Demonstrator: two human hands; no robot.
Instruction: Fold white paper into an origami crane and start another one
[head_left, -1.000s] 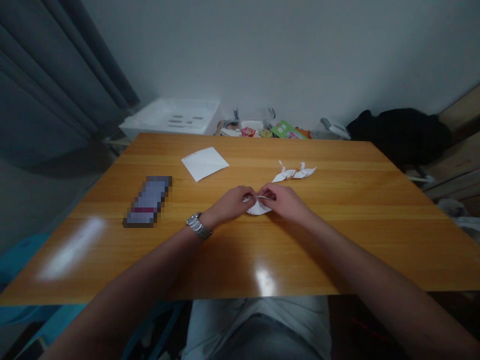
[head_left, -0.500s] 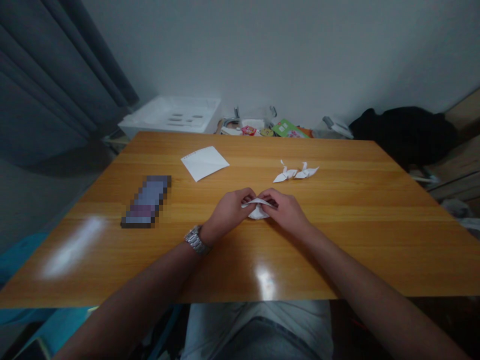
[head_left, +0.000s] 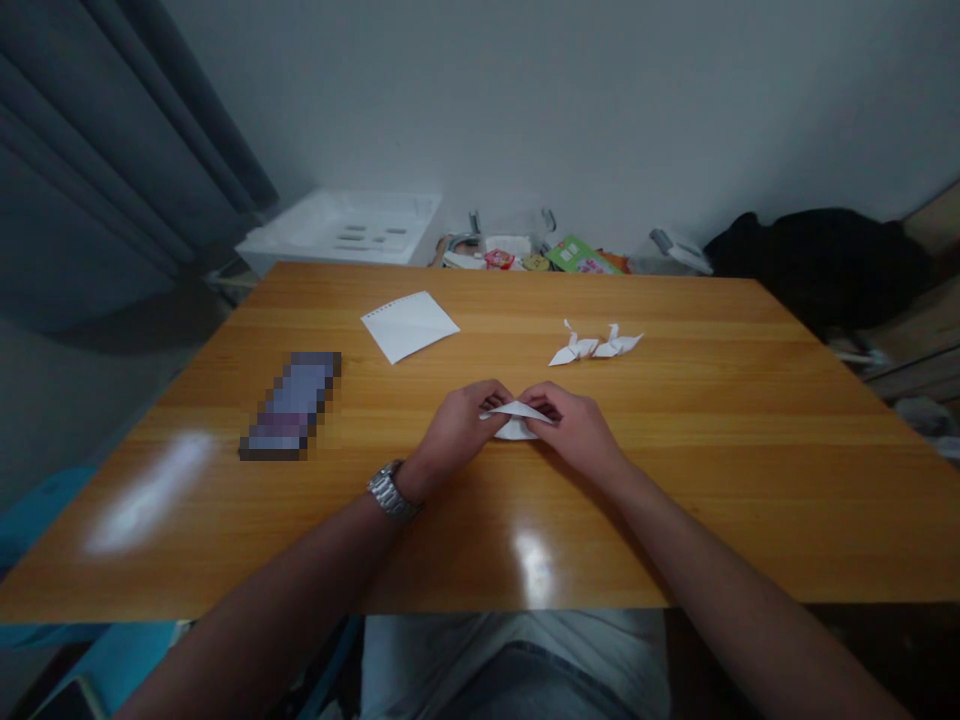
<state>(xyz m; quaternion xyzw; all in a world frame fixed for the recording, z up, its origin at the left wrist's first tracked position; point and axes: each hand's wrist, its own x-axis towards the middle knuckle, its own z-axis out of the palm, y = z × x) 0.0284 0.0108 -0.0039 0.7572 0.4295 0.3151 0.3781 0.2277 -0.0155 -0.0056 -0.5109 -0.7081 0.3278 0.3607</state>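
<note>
One piece of folded white paper (head_left: 517, 409) is sitting between two hands near the middle of the table (head_left: 712, 450), its upper flap spreading over a rounded lower part. The left hand (head_left: 459, 425) is gripping its left edge, thumb on the near side and fingers curling behind, closed down to the paper's thickness. The right hand (head_left: 581, 422) is pinching the right edge the same way; its fingertips are partly hiding behind the paper. Whether the paper is touching the tabletop, I cannot tell.

Just beyond the right hand, two small folded paper birds are lying side by side, a left bird (head_left: 576, 350) and a right bird (head_left: 616, 346). Farther left, a flat white sheet (head_left: 409, 327) with a row of holes is resting. A blurred, dark-edged device (head_left: 296, 400) is lying on the left. A metal watch (head_left: 390, 490) is circling the left wrist.

Past the far edge, a white tray (head_left: 352, 225) is standing on the left, a green packet (head_left: 581, 256) is lying among clutter, and a black cloth (head_left: 817, 260) is heaping up on the right.
</note>
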